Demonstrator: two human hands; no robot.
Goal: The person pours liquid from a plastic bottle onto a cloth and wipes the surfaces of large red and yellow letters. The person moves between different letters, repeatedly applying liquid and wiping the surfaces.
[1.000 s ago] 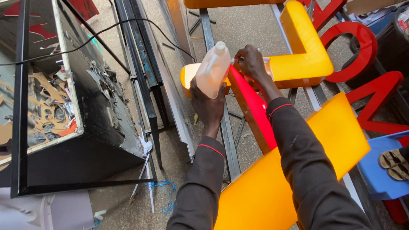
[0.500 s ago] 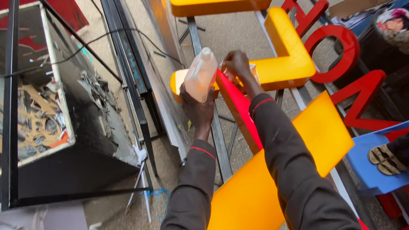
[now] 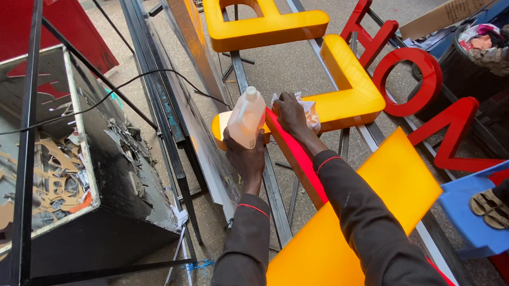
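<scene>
Left hand gripped a pale plastic bottle, upright, near the yellow sign letter. Right hand pressed a white cloth onto the letter's near end. Vs a sec ago, grips unchanged; only the view shifted, wiping ongoing.

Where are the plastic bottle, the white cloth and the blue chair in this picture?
plastic bottle [image 3: 247, 121]: head view, middle of its pale body, above the left hand.
white cloth [image 3: 312, 113]: head view, crumpled edge beside the right hand.
blue chair [image 3: 463, 212]: head view, bare seat surface.
</scene>
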